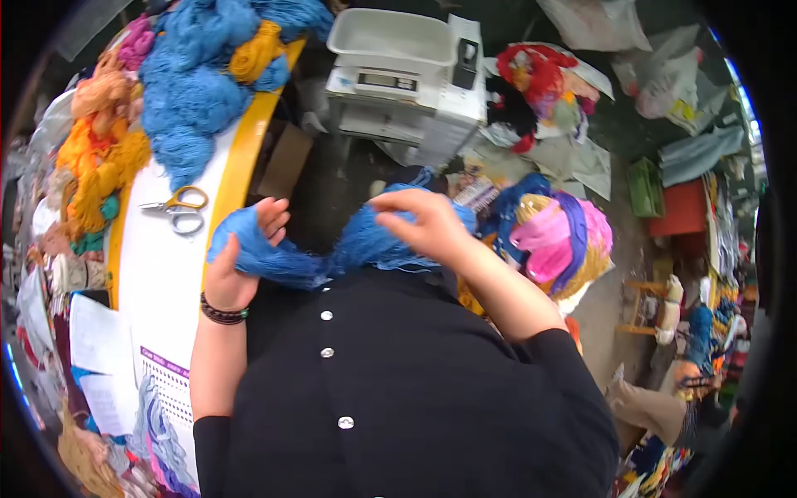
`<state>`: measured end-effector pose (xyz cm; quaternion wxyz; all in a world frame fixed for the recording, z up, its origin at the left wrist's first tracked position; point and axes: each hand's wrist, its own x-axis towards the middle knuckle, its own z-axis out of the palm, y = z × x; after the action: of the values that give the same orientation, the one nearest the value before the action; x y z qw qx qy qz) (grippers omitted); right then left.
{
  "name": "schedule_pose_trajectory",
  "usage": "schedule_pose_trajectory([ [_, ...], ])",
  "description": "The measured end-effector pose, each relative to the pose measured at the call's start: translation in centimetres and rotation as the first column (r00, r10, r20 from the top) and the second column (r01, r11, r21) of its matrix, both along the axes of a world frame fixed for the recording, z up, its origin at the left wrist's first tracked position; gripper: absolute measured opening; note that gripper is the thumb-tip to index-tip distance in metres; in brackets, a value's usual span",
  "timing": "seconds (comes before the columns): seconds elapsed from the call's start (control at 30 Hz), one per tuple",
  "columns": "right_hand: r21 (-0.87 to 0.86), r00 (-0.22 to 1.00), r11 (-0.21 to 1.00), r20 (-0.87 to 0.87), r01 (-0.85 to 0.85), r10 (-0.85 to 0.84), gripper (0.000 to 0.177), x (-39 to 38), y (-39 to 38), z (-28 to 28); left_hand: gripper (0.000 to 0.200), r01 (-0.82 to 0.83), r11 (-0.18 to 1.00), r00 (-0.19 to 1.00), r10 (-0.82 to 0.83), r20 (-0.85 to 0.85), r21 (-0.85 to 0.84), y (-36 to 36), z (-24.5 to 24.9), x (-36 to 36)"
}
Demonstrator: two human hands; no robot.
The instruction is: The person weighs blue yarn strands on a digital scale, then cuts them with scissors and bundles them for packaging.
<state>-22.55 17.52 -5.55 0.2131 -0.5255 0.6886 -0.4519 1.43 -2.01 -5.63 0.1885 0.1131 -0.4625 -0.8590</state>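
A skein of bright blue yarn (290,264) stretches between my two hands in front of my black shirt, sagging in the middle. My left hand (237,261) carries one end of it, the strands looped round between thumb and fingers, which stand apart. At the other end my right hand (423,220) is bent over the yarn, thumb and fingers curved, with blue strands showing behind and beside it. Scissors (184,209) with gold and silver handles lie on the white table (158,274) to the left, near my left hand.
Piles of blue yarn (187,83) and orange yarn (91,178) cover the table's far end. A scale (390,62) with a white tray stands ahead. Pink and purple skeins (552,241) are bundled to my right. A printed sheet (166,373) lies on the table.
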Motion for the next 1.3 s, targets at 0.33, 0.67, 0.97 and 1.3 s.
schedule_pose_trajectory([
  [0.33,-0.172,0.758,0.898,0.486,-0.405,0.435,0.024,7.7,-9.5,6.1,0.05,-0.084,0.688,0.992,0.122,0.001,-0.721,-1.1,7.8,-0.8],
  [0.67,-0.094,0.705,0.963,0.664,-0.253,0.25,0.023,6.2,-11.4,5.4,0.028,-0.236,0.957,0.972,0.23,0.054,0.168,-1.1,5.9,-1.6],
  [0.97,-0.14,0.856,0.974,0.465,-0.179,0.224,0.019,4.5,-14.3,5.2,0.018,-0.289,0.935,0.954,0.299,0.017,-0.206,-3.1,5.5,-4.2],
  [1.3,-0.065,0.608,0.986,0.78,-0.155,0.147,0.021,4.8,-15.7,3.5,0.023,-0.327,0.944,0.943,0.329,0.042,-0.048,-5.0,1.6,-4.0],
])
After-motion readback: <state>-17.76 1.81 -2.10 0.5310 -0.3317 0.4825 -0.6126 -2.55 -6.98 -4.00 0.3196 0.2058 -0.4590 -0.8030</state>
